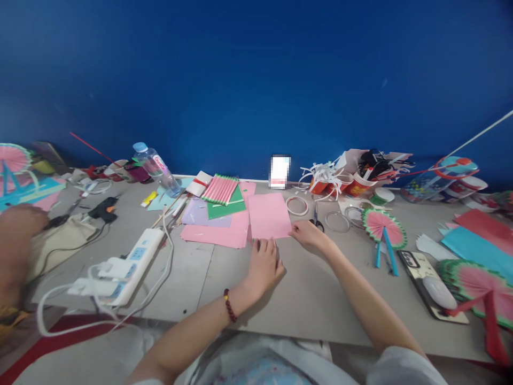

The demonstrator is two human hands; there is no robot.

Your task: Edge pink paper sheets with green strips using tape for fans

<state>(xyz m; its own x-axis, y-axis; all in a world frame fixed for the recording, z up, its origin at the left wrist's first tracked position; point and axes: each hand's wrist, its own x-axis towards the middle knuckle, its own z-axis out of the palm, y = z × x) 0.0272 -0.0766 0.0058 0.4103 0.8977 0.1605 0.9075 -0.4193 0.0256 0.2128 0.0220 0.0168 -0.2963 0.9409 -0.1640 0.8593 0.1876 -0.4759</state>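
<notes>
A pink paper sheet (268,215) lies flat on the grey table (304,289) in front of me. My left hand (263,264) rests just below its near edge, fingertips touching the edge, fingers together and bent. My right hand (308,233) pinches the sheet's near right corner. More pink, purple and green sheets (216,222) lie stacked to the left of it, with a pleated pink-and-green strip (219,189) on top.
White power strips (128,262) with cables and a glue gun (103,208) lie on the left, near a water bottle (156,168). Scissors (316,219), tape rings (297,205), paper fans (383,229), a phone (430,283) and cups of scraps (340,182) sit on the right. A blue wall stands behind.
</notes>
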